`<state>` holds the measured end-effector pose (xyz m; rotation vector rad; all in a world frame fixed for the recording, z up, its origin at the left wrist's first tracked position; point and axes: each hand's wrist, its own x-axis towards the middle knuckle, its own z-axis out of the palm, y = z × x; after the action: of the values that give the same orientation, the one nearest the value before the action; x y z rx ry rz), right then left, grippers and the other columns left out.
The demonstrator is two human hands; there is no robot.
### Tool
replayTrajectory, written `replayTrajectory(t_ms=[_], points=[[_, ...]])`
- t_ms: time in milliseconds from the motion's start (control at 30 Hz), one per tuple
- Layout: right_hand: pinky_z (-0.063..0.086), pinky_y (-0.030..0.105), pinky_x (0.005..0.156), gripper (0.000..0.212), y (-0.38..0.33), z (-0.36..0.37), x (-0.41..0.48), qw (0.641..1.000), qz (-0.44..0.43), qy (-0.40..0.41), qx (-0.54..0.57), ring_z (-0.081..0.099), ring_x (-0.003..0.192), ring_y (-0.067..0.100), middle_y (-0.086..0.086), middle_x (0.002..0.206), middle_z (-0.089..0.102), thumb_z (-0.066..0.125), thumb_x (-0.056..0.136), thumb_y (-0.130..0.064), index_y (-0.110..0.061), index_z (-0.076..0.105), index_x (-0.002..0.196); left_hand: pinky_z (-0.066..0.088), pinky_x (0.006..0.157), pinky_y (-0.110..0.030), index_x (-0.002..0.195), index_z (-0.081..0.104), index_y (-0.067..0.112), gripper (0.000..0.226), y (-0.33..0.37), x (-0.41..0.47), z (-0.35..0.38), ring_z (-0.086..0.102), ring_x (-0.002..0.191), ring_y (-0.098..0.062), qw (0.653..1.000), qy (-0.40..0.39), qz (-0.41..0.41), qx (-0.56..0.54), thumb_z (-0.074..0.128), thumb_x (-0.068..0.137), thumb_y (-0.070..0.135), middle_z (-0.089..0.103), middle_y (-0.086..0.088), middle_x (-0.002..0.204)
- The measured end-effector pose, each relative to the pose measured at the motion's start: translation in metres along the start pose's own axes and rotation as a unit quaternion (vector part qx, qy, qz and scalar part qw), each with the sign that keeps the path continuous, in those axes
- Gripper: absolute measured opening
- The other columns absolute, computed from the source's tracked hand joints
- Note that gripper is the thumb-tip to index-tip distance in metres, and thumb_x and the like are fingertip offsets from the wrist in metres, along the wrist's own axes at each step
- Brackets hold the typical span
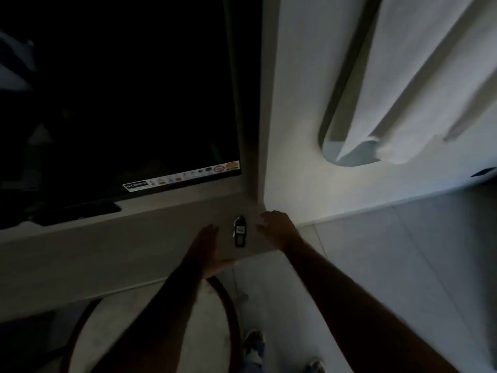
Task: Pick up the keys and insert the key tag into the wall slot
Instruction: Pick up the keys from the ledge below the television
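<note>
Low in the frame, shoes [254, 343] stand on the tiled floor [376, 265]. Mid-frame, the left hand [208, 247] and right hand [278, 230] hover over the surface [107, 254], each grip spread apart, holding nothing. Between them, untouched, the keys [239, 231] lie near the surface's right end. Beyond, upper left, a dark screen [121, 90]; upper right, a white towel [419, 76].

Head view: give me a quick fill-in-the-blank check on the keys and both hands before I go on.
1. The keys lie on the shelf ____ the two hands.
2. The left hand and right hand are both ____, holding nothing.
3. The television above the shelf has a ____ screen.
4. The white towel hangs on the person's ____ side.

Missing words: between; open; dark; right
</note>
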<state>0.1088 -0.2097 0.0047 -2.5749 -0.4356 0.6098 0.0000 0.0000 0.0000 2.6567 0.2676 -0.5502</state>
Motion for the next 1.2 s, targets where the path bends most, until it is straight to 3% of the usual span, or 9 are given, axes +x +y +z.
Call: replayTrajectory(t_ms=[100,267,400,533,633,800,1000,1200], points=[[0.034,0.029,0.113,0.057,-0.015,0.017,0.019,0.999,0.033,-0.004,0.012,0.049,0.135,0.026,0.013,0.146,0.055,0.060,0.097,-0.039,-0.006,0.051,0.143,0.014,0.126,-0.040,0.161,0.006,0.010,0.129,-0.017,0.004,0.012,0.010,0.156,-0.029,0.999,-0.024,-0.022,0.019,0.070,0.071,0.076,0.005,-0.014,0.170],[0.045,0.035,0.094,0.043,-0.041,0.036,0.036,0.998,0.057,-0.014,0.025,0.061,0.117,0.033,0.020,0.125,0.066,0.064,0.093,-0.037,-0.003,0.066,0.119,0.012,0.126,-0.041,0.161,0.004,0.008,0.129,-0.033,0.001,0.033,0.009,0.157,-0.027,0.999,-0.002,0.000,0.041,0.067,0.072,0.078,0.004,-0.012,0.171],[0.051,0.029,0.091,0.040,-0.050,0.053,0.043,0.992,0.103,0.014,0.078,0.064,0.116,0.030,0.016,0.125,0.068,0.074,0.088,-0.023,-0.003,0.067,0.122,0.011,0.126,-0.046,0.161,0.003,0.010,0.129,-0.041,0.000,0.043,0.007,0.157,-0.028,0.999,-0.001,0.015,0.051,0.063,0.071,0.081,0.002,-0.009,0.171],[0.053,0.015,0.073,0.033,-0.049,0.058,0.051,0.991,0.115,0.007,0.073,0.065,0.114,0.032,0.018,0.125,0.067,0.069,0.089,-0.010,-0.002,0.065,0.121,0.010,0.126,-0.045,0.161,0.002,0.012,0.130,-0.045,0.001,0.043,0.007,0.157,-0.027,0.999,0.005,0.019,0.048,0.064,0.070,0.081,0.001,-0.008,0.171],[0.055,0.032,0.087,0.033,-0.046,0.051,0.052,0.989,0.112,-0.006,0.101,0.066,0.113,0.033,0.018,0.121,0.070,0.073,0.084,-0.015,-0.003,0.068,0.115,0.009,0.127,-0.043,0.161,0.002,0.012,0.130,-0.047,0.001,0.044,0.006,0.157,-0.027,0.998,0.004,0.025,0.054,0.063,0.070,0.082,0.000,-0.008,0.171],[0.046,0.028,0.085,0.027,-0.034,0.035,0.037,0.993,0.085,-0.017,0.074,0.065,0.114,0.029,0.009,0.118,0.071,0.075,0.080,-0.023,-0.016,0.071,0.105,0.009,0.127,-0.041,0.161,0.006,0.010,0.129,-0.037,0.003,0.035,0.004,0.157,-0.028,0.998,-0.001,0.032,0.051,0.064,0.070,0.081,-0.001,-0.010,0.171],[0.047,0.029,0.084,0.025,-0.013,-0.015,0.001,0.989,0.048,0.074,0.123,0.070,0.099,0.024,0.009,0.103,0.077,0.084,0.071,-0.017,-0.010,0.075,0.093,0.004,0.126,-0.038,0.161,0.007,0.011,0.129,0.011,0.009,0.008,0.002,0.157,-0.026,0.996,0.024,0.088,0.021,0.061,0.070,0.084,-0.002,-0.010,0.171],[0.052,0.032,0.077,0.008,0.014,-0.082,-0.043,0.970,0.031,0.161,0.182,0.071,0.083,0.024,0.009,0.089,0.078,0.077,0.076,-0.008,-0.007,0.074,0.083,0.003,0.122,-0.031,0.162,0.006,0.013,0.131,0.090,0.007,-0.031,0.002,0.157,-0.023,0.986,0.057,0.160,0.005,0.066,0.068,0.082,0.001,-0.007,0.171]])
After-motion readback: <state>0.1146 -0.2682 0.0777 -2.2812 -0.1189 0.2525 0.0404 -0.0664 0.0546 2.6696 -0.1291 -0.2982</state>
